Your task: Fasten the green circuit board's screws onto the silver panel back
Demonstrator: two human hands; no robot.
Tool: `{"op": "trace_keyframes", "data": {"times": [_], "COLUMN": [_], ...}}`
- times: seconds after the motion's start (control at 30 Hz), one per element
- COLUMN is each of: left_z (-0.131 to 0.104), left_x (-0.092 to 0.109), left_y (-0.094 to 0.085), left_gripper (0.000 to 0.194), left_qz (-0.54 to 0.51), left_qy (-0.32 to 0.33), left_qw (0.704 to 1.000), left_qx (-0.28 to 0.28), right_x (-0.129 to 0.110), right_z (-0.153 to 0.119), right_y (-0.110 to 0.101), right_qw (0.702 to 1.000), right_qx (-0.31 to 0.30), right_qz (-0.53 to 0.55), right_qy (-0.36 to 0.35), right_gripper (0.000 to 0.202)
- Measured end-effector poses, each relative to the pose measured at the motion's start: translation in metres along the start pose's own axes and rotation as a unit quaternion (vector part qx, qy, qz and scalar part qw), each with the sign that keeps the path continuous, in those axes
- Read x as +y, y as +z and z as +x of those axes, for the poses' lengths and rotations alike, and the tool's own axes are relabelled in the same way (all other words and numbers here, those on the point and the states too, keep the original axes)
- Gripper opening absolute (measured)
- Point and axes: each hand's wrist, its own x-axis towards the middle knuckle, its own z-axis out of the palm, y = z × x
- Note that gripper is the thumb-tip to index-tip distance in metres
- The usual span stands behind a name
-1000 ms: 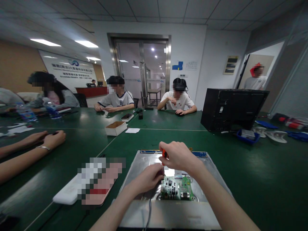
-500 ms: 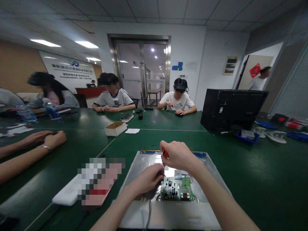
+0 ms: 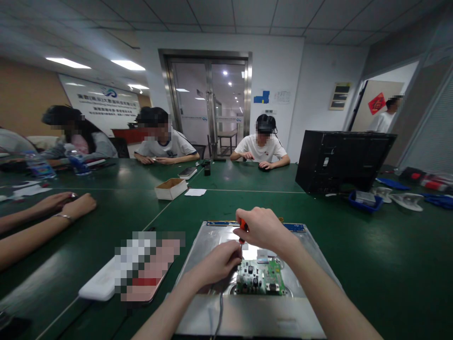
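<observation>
Right hand is grasping 1 orange-red-handled screwdriver, left hand is bunching alongside, hold unclear; 1 green rectangular circuit board is resting on 1 silver metal panel, tool work seemingly unfinished.

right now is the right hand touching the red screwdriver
Touching: the head view shows the right hand curled around the red screwdriver, with no gap between them.

Orange-red screwdriver, green circuit board, silver panel
</observation>
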Motion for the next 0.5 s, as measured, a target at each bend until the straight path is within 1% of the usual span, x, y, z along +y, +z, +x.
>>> {"op": "trace_keyframes", "data": {"times": [0.1, 0.27, 0.43, 0.5], "left_z": [0.0004, 0.0009, 0.0011, 0.0013], "left_x": [-0.0007, -0.0061, -0.0093, -0.0097], "left_y": [-0.0007, 0.0008, 0.0045, 0.0054], "left_gripper": [0.007, 0.007, 0.011, 0.011], "left_qz": [-0.009, -0.013, -0.013, -0.011], "left_qy": [0.003, 0.016, 0.023, 0.024], "left_qw": [1.000, 1.000, 1.000, 1.000], "left_qx": [-0.002, -0.005, 0.009, 0.012], "right_x": [0.0024, 0.0055, 0.0045, 0.0038], "right_z": [-0.0005, -0.0012, -0.0025, -0.0026], "right_y": [0.0002, 0.0015, 0.0003, -0.0005], "right_qw": [1.000, 0.999, 0.998, 0.998], "right_qx": [-0.004, -0.007, -0.011, -0.008], "right_qz": [0.015, 0.037, 0.050, 0.050], "right_qy": [-0.007, -0.020, -0.041, -0.044], "right_gripper": [0.026, 0.021, 0.027, 0.026]}}
